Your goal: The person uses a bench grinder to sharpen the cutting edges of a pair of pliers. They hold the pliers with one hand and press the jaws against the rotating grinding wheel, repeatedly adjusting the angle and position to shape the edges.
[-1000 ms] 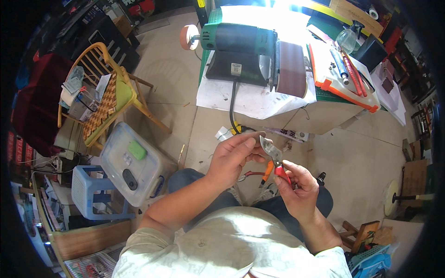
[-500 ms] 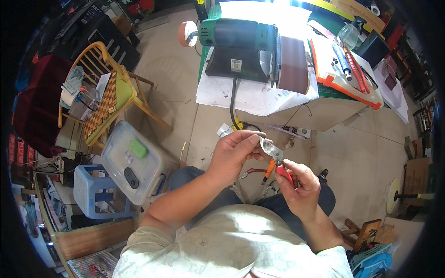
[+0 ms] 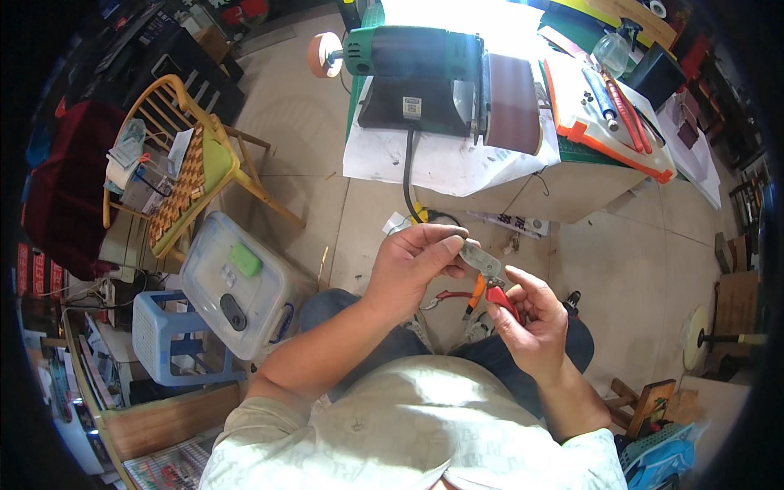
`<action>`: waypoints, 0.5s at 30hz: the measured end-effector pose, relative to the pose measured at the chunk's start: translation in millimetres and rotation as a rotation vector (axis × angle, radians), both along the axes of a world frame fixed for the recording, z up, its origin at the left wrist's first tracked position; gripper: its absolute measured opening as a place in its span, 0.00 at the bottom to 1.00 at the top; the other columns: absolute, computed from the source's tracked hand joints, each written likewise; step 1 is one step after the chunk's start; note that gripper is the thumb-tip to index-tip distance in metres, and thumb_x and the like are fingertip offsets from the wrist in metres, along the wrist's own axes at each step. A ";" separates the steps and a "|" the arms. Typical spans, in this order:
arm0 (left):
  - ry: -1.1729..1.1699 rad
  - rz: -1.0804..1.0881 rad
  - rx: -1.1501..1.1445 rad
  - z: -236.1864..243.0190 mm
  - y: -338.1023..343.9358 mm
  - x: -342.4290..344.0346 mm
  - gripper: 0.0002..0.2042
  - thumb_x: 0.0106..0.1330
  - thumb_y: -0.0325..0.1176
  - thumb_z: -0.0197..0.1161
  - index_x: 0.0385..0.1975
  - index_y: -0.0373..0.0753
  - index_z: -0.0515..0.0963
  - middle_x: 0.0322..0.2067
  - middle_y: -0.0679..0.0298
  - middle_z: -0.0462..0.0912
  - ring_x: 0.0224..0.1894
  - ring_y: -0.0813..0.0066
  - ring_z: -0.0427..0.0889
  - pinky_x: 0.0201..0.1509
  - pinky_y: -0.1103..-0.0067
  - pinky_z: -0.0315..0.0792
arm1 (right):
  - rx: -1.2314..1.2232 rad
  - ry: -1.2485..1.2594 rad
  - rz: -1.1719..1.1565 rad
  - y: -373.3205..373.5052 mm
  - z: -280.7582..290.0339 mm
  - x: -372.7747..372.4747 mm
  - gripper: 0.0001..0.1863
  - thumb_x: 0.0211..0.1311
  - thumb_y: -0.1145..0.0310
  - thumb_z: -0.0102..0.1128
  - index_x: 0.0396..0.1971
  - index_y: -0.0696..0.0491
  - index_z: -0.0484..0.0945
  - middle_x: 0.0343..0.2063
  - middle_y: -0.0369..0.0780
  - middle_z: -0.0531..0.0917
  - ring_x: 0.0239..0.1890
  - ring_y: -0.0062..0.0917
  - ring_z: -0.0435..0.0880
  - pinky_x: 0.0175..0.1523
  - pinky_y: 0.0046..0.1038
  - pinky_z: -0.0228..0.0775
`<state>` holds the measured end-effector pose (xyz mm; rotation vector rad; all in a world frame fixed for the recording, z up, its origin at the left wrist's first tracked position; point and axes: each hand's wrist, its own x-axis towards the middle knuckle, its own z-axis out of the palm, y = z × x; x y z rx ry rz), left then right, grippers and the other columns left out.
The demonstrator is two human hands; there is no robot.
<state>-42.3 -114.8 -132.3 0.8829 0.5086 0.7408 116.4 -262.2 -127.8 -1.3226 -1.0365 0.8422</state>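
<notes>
Between my hands is a red-handled blade, broad and grey, looking like one part of pruning shears. My left hand is closed, its thumb and fingers pinching the far end of the metal, whose tip they cover. My right hand holds the red handle between thumb and fingers, with the index finger raised off it. Below the blade, near my feet, an orange handle and a curved red handle show; how they join is hidden.
Ahead stands a green and black belt sander with a side wheel, on a paper-covered table. An orange-edged case with tools lies to its right. At left are a wooden chair, a lidded plastic box and a blue stool.
The blade has turned slightly, so its face looks duller, without the bright glare. My right index finger has lifted and straightened a little. My left hand keeps its pinch.
</notes>
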 end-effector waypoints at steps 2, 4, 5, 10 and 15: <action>0.004 -0.011 0.008 2.8 0.1 -0.1 0.12 0.71 0.30 0.61 0.50 0.32 0.79 0.42 0.58 0.86 0.40 0.73 0.86 0.44 0.77 0.81 | -0.008 0.031 0.058 1.9 3.2 3.6 0.24 0.61 0.82 0.65 0.58 0.60 0.73 0.30 0.35 0.80 0.26 0.10 0.75 0.29 0.12 0.68; 0.019 -0.014 0.029 5.6 -0.2 -0.7 0.13 0.71 0.31 0.62 0.50 0.32 0.79 0.42 0.60 0.86 0.40 0.75 0.86 0.44 0.79 0.81 | -0.041 0.116 0.093 2.5 6.9 6.8 0.23 0.61 0.82 0.64 0.57 0.60 0.73 0.31 0.35 0.80 0.26 0.09 0.75 0.30 0.12 0.67; 0.032 -0.011 0.047 6.8 -0.2 -1.1 0.13 0.71 0.31 0.61 0.51 0.32 0.79 0.42 0.60 0.86 0.40 0.74 0.86 0.44 0.79 0.81 | -0.049 0.146 0.115 2.7 8.2 7.8 0.23 0.61 0.82 0.64 0.57 0.60 0.73 0.31 0.35 0.81 0.27 0.09 0.75 0.30 0.12 0.67; 0.025 0.047 0.059 7.3 -4.2 1.7 0.15 0.68 0.27 0.65 0.53 0.32 0.77 0.37 0.64 0.84 0.39 0.78 0.84 0.41 0.81 0.80 | -0.031 0.140 0.102 3.6 7.7 7.5 0.23 0.61 0.82 0.64 0.57 0.60 0.74 0.31 0.35 0.81 0.28 0.09 0.75 0.30 0.12 0.67; 0.155 0.032 0.198 6.1 -9.8 1.7 0.20 0.63 0.21 0.68 0.55 0.32 0.75 0.33 0.69 0.80 0.38 0.82 0.82 0.41 0.83 0.80 | -0.019 0.048 0.062 2.7 1.3 2.8 0.20 0.59 0.83 0.66 0.53 0.60 0.77 0.33 0.35 0.80 0.30 0.11 0.76 0.33 0.13 0.70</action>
